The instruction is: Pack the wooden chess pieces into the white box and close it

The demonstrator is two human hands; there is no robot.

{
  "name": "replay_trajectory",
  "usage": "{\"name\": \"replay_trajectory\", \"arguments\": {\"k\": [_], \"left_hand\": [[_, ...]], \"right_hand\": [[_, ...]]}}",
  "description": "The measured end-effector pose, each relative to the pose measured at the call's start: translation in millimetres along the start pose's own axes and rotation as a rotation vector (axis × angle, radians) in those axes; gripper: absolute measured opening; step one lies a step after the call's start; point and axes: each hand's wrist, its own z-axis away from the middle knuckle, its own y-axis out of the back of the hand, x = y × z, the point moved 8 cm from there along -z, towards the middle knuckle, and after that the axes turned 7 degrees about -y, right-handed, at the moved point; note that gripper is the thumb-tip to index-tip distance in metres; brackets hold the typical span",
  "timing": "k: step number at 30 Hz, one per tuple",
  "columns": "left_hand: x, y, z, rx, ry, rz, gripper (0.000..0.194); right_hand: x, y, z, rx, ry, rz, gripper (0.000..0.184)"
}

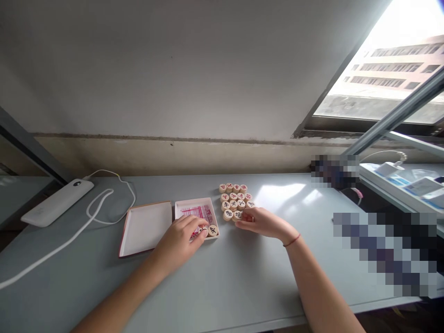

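Observation:
Round wooden Chinese chess pieces [233,204] with red or black characters stand in short stacks, set in rows on the grey table. My right hand [258,223] is at the near right end of these stacks, its fingers closed on a piece that they mostly hide. To the left is an open white box [178,209] with a red-and-white printed sheet in clear plastic inside. My left hand [182,240] reaches over the box's near edge, thumb and fingers closed around a Chinese chess piece [203,230]. Beside it another black-marked piece [212,230] rests in the box corner.
The box lid [147,227] lies inside-up left of the box. Farther left are a white power strip [58,203] and its looping white cord [81,235]. A wall closes off the back of the table [215,291]. A white-edged shelf [398,185] with items stands at the right, near blurred-out areas.

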Motion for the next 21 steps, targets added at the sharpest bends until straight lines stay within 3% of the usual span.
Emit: {"name": "replay_trajectory", "arguments": {"k": [4, 8, 12, 21], "left_hand": [[-3, -7.5, 2, -0.044, -0.046, -0.197, 0.026], [-5, -16.0, 5, -0.084, -0.041, -0.301, 0.03], [-5, -19.8, 5, -0.11, -0.014, -0.302, 0.017], [-6, -17.4, 5, -0.094, 0.008, -0.201, 0.015]], "right_hand": [[-2, -2, -2, 0.095, -0.029, 0.109, 0.03], [-6, -4, -1, 0.094, -0.009, 0.174, 0.034], [-19, -3, 8, 0.087, 0.081, 0.102, 0.034], [-50, -13, 14, 0.116, 0.222, -0.011, 0.032]]}}
